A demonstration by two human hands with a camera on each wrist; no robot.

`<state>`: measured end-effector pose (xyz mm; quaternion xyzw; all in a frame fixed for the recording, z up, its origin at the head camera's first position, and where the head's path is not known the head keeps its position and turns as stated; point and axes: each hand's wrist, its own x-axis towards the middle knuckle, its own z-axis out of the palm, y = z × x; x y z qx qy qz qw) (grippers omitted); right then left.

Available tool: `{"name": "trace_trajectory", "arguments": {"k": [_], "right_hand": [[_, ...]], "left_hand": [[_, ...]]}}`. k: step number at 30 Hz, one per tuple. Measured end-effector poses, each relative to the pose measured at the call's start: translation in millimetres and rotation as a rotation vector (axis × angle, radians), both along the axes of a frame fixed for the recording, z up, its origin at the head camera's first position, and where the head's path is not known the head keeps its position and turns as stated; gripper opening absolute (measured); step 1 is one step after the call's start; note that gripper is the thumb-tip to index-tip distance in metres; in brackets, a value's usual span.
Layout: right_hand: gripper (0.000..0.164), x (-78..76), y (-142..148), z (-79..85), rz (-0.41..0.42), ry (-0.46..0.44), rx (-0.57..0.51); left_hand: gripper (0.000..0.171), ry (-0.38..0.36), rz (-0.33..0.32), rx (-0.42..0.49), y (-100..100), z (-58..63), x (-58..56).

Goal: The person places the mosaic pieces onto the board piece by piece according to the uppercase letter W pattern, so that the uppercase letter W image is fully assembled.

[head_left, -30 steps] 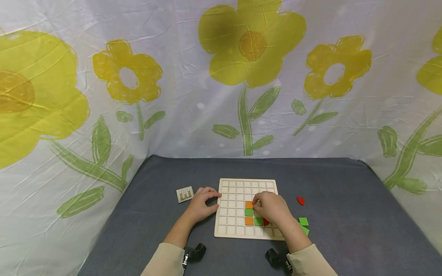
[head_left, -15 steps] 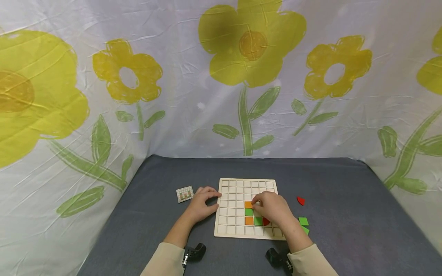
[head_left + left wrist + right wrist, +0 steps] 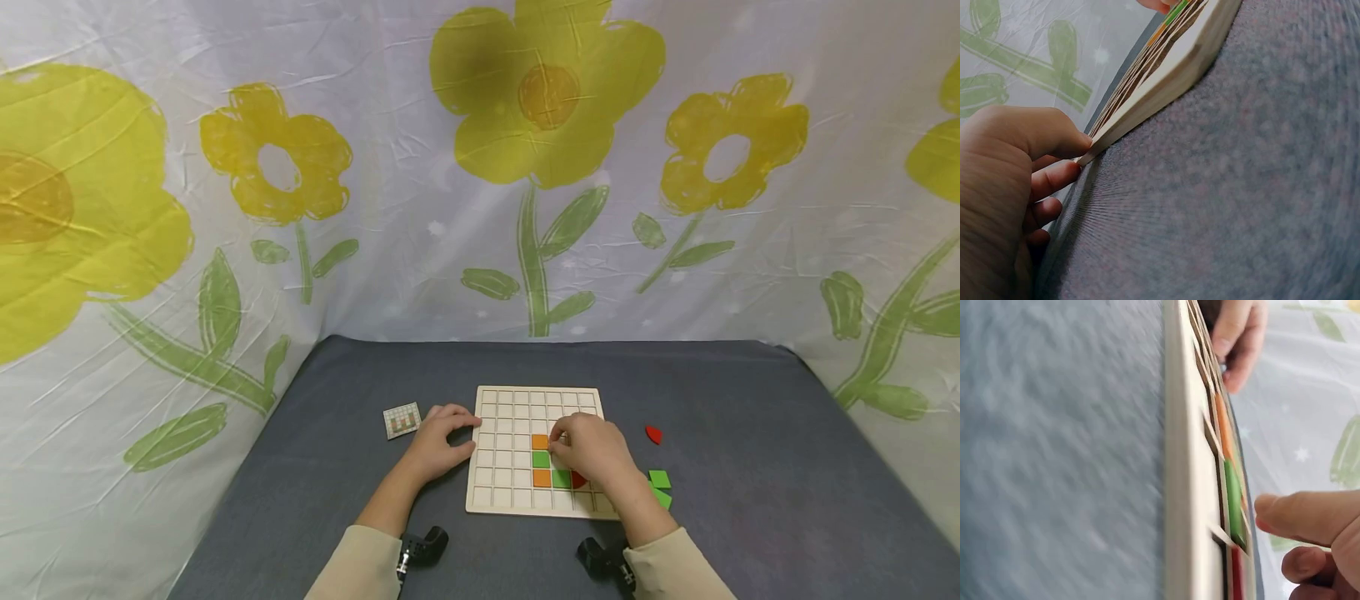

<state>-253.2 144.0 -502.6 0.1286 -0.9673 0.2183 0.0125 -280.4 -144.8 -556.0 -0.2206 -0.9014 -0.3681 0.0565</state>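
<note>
A wooden grid board (image 3: pixel 495 458) lies on the dark cloth. My left hand (image 3: pixel 435 442) touches its left edge with thumb and forefinger. The left wrist view shows the left thumb (image 3: pixel 1069 140) at the board's edge. My right hand (image 3: pixel 596 450) reaches over the board, fingertips close beside an upper orange square tile (image 3: pixel 540 442). Below that are a green square tile (image 3: pixel 541 459), a lower orange tile (image 3: pixel 542 478), another green tile (image 3: pixel 561 479) and a partly covered red tile (image 3: pixel 577 480). I cannot tell whether the right fingertips hold a tile.
Right of the board lie a loose red tile (image 3: pixel 654 436) with a curved side and loose green tiles (image 3: pixel 659 479), partly behind the right wrist. A small pattern card (image 3: pixel 402 421) sits left of the board. A flower-printed curtain (image 3: pixel 420 250) hangs behind the table.
</note>
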Motion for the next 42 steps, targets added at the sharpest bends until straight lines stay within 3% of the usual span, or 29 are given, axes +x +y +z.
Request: {"name": "trace_trajectory", "arguments": {"k": [9, 16, 24, 32, 39, 42], "right_hand": [[0.01, 4.9, 30, 20.7, -0.018, -0.08, -0.145], [0.016, 7.4, 63, 34.5, -0.027, -0.061, -0.138], [0.017, 20.1, 100, 26.9, -0.049, -0.115, -0.108], [0.015, 41.8, 140, 13.5, 0.021, -0.139, -0.059], [0.033, 56.6, 149, 5.5, 0.079, -0.222, -0.077], [0.032, 59.8, 147, 5.1, 0.098, -0.218, -0.073]], "left_hand": [[0.032, 0.008, 0.0, 0.01, -2, 0.0, 1.0], [0.032, 0.006, -0.019, 0.015, 2, -0.7, -0.2], [0.031, 0.024, 0.004, 0.01, 1, -0.6, 1.0], [0.03, 0.024, 0.0, 0.007, 2, -2.7, 1.7], [0.031, 0.027, 0.01, 0.002, 2, 0.4, 2.2], [0.031, 0.032, 0.012, -0.005, 3, 1.1, 1.1]]}}
